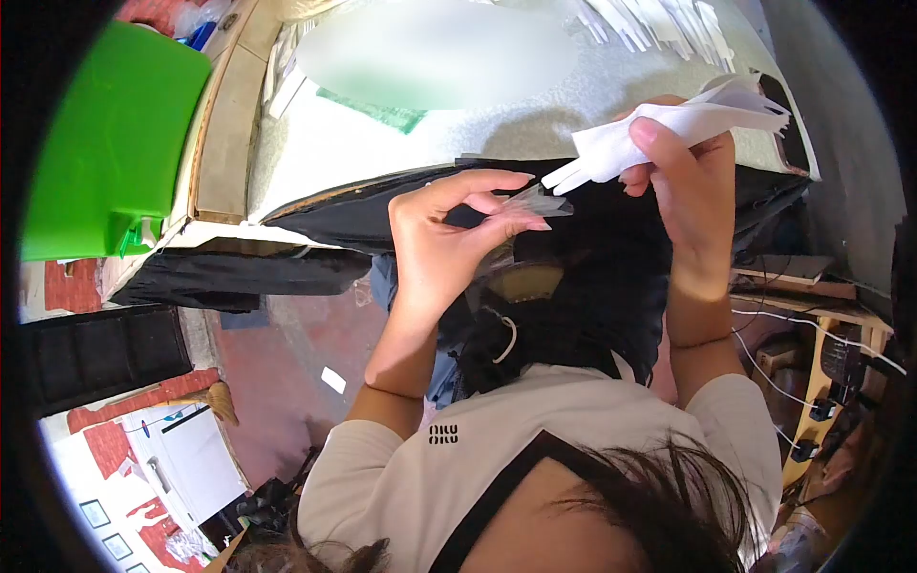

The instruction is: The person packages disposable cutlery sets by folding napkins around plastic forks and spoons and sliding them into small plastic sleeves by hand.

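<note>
My left hand (444,220) is closed in a pinch on a small piece of clear plastic film (541,201), seen near my chest above a black cloth. Its exact kind is hard to make out. In my right hand (683,181) there is a folded bundle of white fabric strips (683,129), gripped between thumb and fingers. The narrow ends of the bundle point left and reach close to the plastic. The far end fans out in layers to the right. My palm hides part of the bundle.
A light work table (478,134) lies ahead, its front edge draped in black cloth (330,215). More white strips (659,24) lie at its back, with a green piece (382,110) nearer. A green bin (115,143) stands left. White cables (764,368) hang right.
</note>
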`<state>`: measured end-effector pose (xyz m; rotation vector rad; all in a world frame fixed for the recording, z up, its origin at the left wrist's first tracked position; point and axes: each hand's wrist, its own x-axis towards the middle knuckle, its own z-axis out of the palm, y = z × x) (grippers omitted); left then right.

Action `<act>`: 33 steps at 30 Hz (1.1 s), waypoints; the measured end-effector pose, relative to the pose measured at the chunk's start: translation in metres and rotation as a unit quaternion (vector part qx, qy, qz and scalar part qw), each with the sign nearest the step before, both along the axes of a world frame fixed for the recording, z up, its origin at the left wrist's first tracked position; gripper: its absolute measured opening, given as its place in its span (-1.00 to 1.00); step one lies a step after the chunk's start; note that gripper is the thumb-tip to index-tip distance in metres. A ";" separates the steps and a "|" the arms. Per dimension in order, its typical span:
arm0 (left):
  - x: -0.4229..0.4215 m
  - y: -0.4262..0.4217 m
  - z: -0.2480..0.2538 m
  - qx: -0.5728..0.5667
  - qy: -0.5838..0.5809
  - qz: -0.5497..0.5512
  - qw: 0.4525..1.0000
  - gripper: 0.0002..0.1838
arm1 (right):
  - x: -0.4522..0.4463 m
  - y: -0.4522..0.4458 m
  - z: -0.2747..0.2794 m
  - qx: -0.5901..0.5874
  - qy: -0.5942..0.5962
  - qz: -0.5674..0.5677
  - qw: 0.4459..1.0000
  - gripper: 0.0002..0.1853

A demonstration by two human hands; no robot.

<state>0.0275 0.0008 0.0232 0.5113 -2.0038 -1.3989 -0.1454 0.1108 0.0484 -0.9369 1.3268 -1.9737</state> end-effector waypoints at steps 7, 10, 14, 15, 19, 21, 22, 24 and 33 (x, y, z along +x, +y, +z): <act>0.000 -0.001 -0.001 0.000 0.000 0.003 1.000 -0.69 | 0.000 -0.001 0.003 0.009 -0.015 0.010 1.000 -0.84; -0.001 -0.001 0.000 0.007 -0.002 0.001 1.000 -0.69 | -0.002 -0.003 0.000 0.011 -0.027 0.032 0.999 -0.84; 0.000 -0.002 -0.003 -0.013 0.004 0.001 1.000 -0.69 | 0.002 -0.005 0.003 0.026 -0.048 0.012 0.998 -0.82; 0.000 -0.002 -0.003 -0.020 0.004 0.001 1.000 -0.69 | 0.002 -0.006 0.002 0.034 -0.045 0.001 0.998 -0.81; -0.001 -0.002 -0.005 -0.032 0.016 0.002 0.999 -0.72 | 0.002 -0.008 0.002 0.048 -0.046 -0.008 0.998 -0.79; -0.002 -0.002 -0.006 -0.032 0.011 0.003 0.999 -0.71 | 0.002 -0.008 0.001 0.057 -0.047 -0.005 0.997 -0.78; -0.002 -0.002 -0.006 -0.036 0.006 0.005 0.999 -0.71 | 0.002 -0.008 0.000 0.061 -0.048 -0.003 0.997 -0.78; -0.002 -0.001 -0.006 -0.046 -0.005 0.010 0.999 -0.72 | 0.003 -0.010 0.001 0.065 -0.043 -0.006 0.997 -0.78; -0.004 0.000 -0.006 -0.104 -0.011 0.012 0.994 -0.77 | 0.006 -0.014 -0.008 0.060 -0.040 -0.012 0.997 -0.77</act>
